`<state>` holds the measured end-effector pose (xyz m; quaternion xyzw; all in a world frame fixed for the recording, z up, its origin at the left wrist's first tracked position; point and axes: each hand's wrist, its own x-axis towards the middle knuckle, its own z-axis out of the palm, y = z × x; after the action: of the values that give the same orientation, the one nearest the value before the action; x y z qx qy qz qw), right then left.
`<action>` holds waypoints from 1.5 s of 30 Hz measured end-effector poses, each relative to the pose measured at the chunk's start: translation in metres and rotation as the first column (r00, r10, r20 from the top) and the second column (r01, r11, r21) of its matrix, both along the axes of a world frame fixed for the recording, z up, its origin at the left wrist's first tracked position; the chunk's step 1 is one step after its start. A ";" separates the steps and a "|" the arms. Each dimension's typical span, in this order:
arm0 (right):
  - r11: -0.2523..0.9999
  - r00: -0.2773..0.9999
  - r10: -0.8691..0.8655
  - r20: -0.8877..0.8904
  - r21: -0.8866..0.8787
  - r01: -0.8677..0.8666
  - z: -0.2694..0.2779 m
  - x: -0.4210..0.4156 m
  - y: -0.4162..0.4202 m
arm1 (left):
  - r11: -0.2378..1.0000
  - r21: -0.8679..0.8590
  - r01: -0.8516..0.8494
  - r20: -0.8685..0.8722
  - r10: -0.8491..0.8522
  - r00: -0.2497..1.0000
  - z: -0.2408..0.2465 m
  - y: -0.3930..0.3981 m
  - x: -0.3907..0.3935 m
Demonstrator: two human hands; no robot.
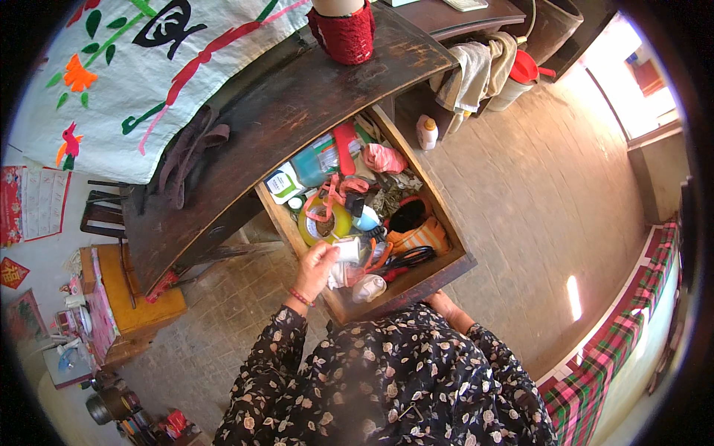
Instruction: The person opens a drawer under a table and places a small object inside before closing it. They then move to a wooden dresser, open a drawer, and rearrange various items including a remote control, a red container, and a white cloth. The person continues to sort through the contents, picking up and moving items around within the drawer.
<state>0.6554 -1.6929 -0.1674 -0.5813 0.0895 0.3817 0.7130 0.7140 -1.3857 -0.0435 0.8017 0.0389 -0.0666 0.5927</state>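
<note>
A pulled-out wooden drawer full of small items lies in front of me. My left hand pinches a white spool, apparently of thread, above the drawer's left side. Below the spool are white crumpled wads. A roll of yellowish tape lies just beyond it. Black-handled scissors and an orange striped cloth item sit toward the right. My right hand is at the drawer's front, its fingers mostly hidden by the drawer front and my body.
The dark wooden table above the drawer bears a red knitted-covered container and a dark strap. An embroidered white cloth hangs over it. A plastic bottle stands on the floor beyond the drawer, near a bucket.
</note>
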 end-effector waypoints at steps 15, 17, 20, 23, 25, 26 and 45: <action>0.999 0.986 0.045 0.160 -0.037 -0.040 0.007 -0.001 -0.004 | 0.403 0.654 -0.640 0.743 -0.187 0.642 0.128 0.079 0.125; 0.999 0.999 -0.039 0.002 0.015 0.039 0.009 -0.001 0.001 | 0.296 0.782 -0.549 0.609 -0.175 0.774 0.123 0.099 0.132; 0.998 0.971 0.050 0.233 -0.056 -0.038 -0.008 -0.004 -0.005 | 0.226 0.850 -0.477 0.510 -0.121 0.852 0.113 0.109 0.136; 0.997 0.995 -0.063 0.075 0.038 0.060 -0.027 -0.013 -0.004 | 0.293 0.678 -0.674 0.731 -0.181 0.658 0.114 0.092 0.133; 0.991 0.993 -0.109 -0.045 0.071 0.112 -0.026 -0.013 -0.002 | 0.329 0.666 -0.670 0.743 -0.205 0.637 0.114 0.078 0.120; 0.996 0.997 -0.082 -0.006 0.041 0.082 -0.022 -0.012 -0.002 | 0.402 0.689 -0.603 0.709 -0.198 0.677 0.108 0.074 0.113; 0.975 0.932 0.187 0.312 -0.178 -0.136 -0.033 -0.011 -0.010 | 0.307 0.943 0.129 0.022 -0.445 0.895 0.009 -0.019 0.035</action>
<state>0.6444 -1.7025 -0.2000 -0.6947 -0.0489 0.3295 0.6375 0.7493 -1.4048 -0.0345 0.9867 -0.1599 -0.0253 0.0160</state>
